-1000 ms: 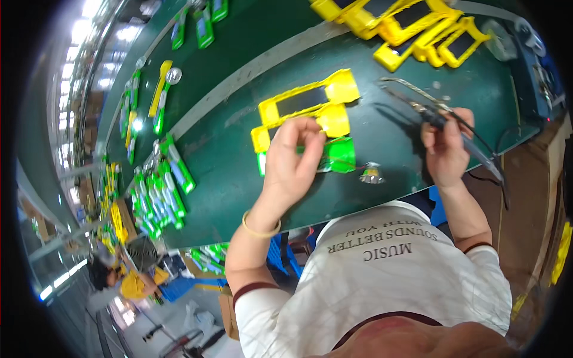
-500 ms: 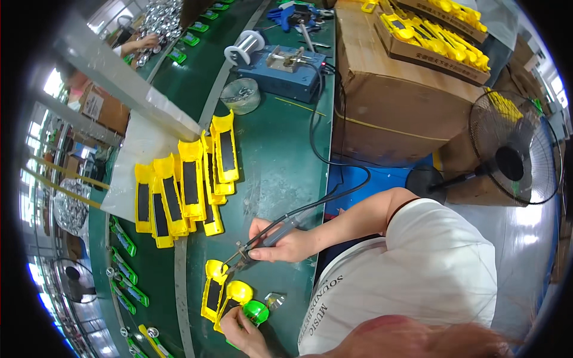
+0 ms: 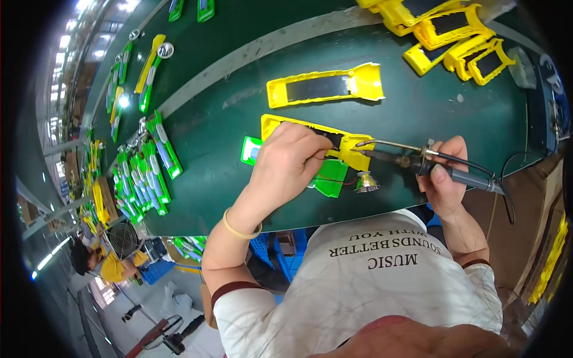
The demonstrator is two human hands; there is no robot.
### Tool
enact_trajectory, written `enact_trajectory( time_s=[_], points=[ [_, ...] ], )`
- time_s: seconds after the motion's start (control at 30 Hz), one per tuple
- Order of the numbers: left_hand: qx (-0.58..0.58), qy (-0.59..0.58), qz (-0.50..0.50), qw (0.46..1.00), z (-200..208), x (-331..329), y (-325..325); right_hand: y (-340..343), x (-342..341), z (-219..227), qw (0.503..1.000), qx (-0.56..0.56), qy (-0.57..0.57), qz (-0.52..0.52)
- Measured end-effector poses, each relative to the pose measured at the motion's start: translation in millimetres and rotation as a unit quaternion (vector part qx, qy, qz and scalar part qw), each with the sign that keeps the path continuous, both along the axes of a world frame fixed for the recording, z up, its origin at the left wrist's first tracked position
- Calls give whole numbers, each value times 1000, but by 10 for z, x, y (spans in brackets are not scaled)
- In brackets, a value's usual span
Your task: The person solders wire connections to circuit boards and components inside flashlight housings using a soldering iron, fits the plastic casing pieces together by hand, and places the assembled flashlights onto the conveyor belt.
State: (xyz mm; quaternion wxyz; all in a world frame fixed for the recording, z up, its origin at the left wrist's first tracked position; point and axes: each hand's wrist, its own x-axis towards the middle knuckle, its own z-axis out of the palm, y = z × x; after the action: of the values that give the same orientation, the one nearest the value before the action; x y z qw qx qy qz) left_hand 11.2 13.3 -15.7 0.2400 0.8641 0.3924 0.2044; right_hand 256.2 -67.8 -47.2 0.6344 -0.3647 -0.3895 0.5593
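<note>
My right hand (image 3: 446,176) grips a soldering iron (image 3: 468,179), with a thin metal tube clamped along it, its tip pointing left at the wide end of a yellow plastic shell (image 3: 358,156). Over this shell my left hand (image 3: 292,152) is closed in a pinch; what sits between the fingertips is too small to make out. Beneath the yellow shell lies a green casing (image 3: 331,179), partly covered by shell and hand. A thin red wire crosses the green part toward a small silver reflector cup (image 3: 366,182). Another yellow shell (image 3: 322,86) with a dark panel lies just beyond.
A pile of yellow shells (image 3: 447,27) sits at the far right, near a clear tub (image 3: 523,68) and a blue soldering station (image 3: 549,89). Several green assembled pieces (image 3: 143,176) lie to the left. The bench's near edge runs close to my body.
The view has turned, shifting the shell pile to the upper right. My left hand has gone from the green part to a pinch over the yellow shell. The iron remains in my right hand.
</note>
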Motion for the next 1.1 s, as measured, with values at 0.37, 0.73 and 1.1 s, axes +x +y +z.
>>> enact_trajectory(
  time_s=[0.37,0.73,1.1],
  points=[
    [-17,110,-24,994,70,31,44,10,-122,-118,980,-21,-194,42],
    [18,78,-38,996,5,31,63,-36,-84,-118,994,54,-91,-3],
    [40,113,-28,992,41,59,17,271,-337,47,994,-40,-80,60]
  ],
)
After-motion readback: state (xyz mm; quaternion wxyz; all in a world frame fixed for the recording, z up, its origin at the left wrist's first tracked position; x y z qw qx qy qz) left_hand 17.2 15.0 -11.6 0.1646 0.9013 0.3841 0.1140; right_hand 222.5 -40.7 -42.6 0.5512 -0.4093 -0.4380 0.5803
